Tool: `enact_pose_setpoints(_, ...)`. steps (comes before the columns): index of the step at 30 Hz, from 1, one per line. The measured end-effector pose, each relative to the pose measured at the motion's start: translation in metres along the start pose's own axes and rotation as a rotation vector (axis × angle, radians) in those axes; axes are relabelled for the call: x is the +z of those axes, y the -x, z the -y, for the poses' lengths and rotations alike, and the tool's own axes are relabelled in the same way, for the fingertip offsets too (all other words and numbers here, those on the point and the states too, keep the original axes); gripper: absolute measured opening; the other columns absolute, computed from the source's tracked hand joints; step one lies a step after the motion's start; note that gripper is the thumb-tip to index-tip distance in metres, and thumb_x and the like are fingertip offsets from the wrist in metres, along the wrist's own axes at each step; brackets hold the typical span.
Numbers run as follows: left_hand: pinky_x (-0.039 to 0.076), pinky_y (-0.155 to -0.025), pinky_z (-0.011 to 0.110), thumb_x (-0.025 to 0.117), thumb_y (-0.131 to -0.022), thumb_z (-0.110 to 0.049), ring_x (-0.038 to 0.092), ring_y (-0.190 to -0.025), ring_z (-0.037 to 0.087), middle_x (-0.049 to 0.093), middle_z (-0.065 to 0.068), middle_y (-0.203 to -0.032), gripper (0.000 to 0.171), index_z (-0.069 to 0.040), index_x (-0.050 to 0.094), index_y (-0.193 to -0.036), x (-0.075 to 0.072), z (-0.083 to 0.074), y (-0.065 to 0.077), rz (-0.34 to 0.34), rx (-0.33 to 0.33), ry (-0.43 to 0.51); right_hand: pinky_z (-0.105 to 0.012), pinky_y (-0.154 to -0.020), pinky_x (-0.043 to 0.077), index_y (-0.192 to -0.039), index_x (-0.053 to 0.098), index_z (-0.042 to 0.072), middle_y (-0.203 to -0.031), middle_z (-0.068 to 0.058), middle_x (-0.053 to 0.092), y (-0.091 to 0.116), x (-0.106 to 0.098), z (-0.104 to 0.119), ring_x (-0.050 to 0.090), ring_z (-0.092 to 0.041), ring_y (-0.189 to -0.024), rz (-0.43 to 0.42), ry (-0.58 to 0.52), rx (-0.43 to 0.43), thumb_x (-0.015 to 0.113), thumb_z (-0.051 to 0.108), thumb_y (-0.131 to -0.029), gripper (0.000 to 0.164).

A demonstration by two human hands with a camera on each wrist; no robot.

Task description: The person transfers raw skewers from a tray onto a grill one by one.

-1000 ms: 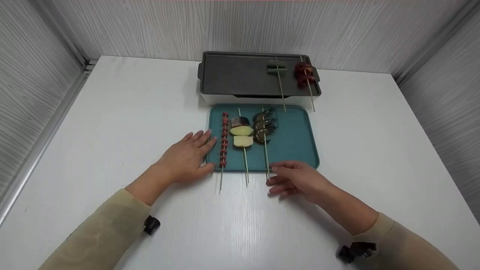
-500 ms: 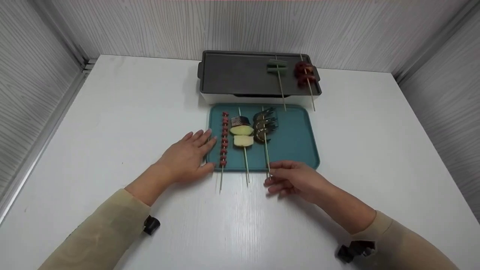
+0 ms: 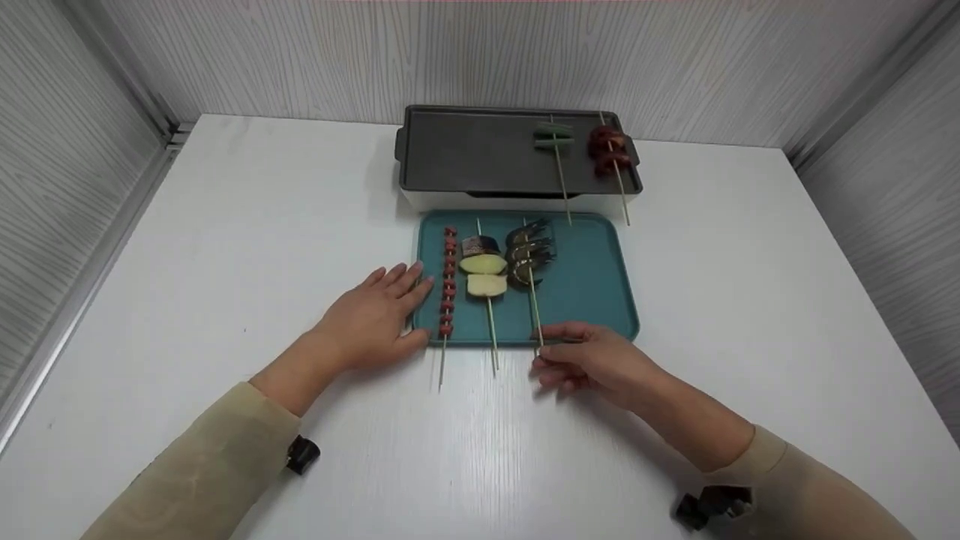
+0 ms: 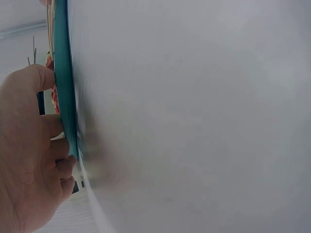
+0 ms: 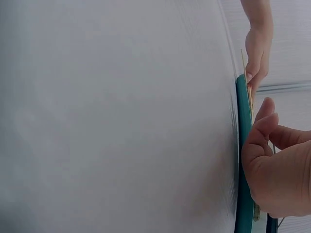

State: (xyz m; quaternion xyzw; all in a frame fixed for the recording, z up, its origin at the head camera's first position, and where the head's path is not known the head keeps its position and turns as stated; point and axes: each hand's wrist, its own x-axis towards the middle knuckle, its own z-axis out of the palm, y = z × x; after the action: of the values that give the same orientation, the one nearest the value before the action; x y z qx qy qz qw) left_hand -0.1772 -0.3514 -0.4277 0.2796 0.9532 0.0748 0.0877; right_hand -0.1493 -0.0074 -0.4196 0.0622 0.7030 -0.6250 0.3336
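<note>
Left hand lies at the tray's left rim, fingers extended and slightly spread, touching the rim and gripping nothing. Right hand, at the tray's lower rim, pinches the stick of the shrimp skewer between thumb and index finger; the remaining fingers are loosely bent. The shrimp skewer lies on the tray, near the centre of the frame.

Work surface: white table. Grey wood-grain wall panels stand behind it and at both sides.

Count: one tray, one griddle, five skewers. Three are on the tray: bead skewer at left, slice skewer with three pieces in the middle, shrimp skewer to its right. Two are on the griddle's right half: green skewer, red skewer.

Edges: bead and slice sticks overhang the tray's lower rim; both griddle sticks overhang its front edge. Tray floor shows right of the shrimp; dark plate extends left of the green skewer. Tabletop extends to both sides of the tray.
</note>
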Motion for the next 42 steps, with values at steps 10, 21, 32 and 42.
enact_pose_setpoints(10,0.016,-0.130,0.053,0.045,-0.105,-0.051,0.019,-0.160,0.038,0.020,0.020,-0.173,0.080,-0.001,0.032,-0.166,0.001,0.001,0.000,0.001,0.000,-0.006,-0.026,-0.070,0.055,-0.143,0.064,0.005,-0.111,-0.014,0.079,0.002,-0.001,0.003,0.077,-0.015,-0.085,-0.016,0.017,-0.021,0.069,0.013,-0.103,0.041)
enact_pose_setpoints(21,0.015,-0.130,0.053,0.046,-0.106,-0.052,0.018,-0.161,0.038,0.019,0.020,-0.174,0.080,-0.002,0.030,-0.166,0.000,0.000,-0.001,0.013,-0.004,-0.015,-0.023,-0.070,0.051,-0.144,0.061,0.000,-0.108,-0.011,0.079,0.007,-0.002,0.005,0.074,-0.013,-0.086,-0.009,0.041,-0.067,0.066,0.011,-0.105,0.041)
enact_pose_setpoints(32,0.016,-0.130,0.053,0.046,-0.105,-0.051,0.020,-0.160,0.038,0.022,0.020,-0.173,0.079,-0.001,0.033,-0.165,0.003,-0.001,0.001,-0.005,0.002,-0.001,-0.023,-0.071,0.054,-0.146,0.059,-0.001,-0.110,-0.014,0.078,0.015,-0.001,0.006,0.073,-0.012,-0.084,-0.016,0.027,-0.071,0.065,0.010,-0.105,0.042)
enact_pose_setpoints(42,0.016,-0.130,0.053,0.046,-0.106,-0.051,0.019,-0.160,0.038,0.021,0.020,-0.173,0.079,-0.001,0.032,-0.166,0.001,0.001,0.000,-0.001,0.003,-0.009,-0.024,-0.073,0.055,-0.149,0.056,-0.001,-0.115,-0.020,0.076,0.029,0.001,0.018,0.073,-0.014,-0.084,0.014,0.039,-0.099,0.063,0.011,-0.106,0.044)
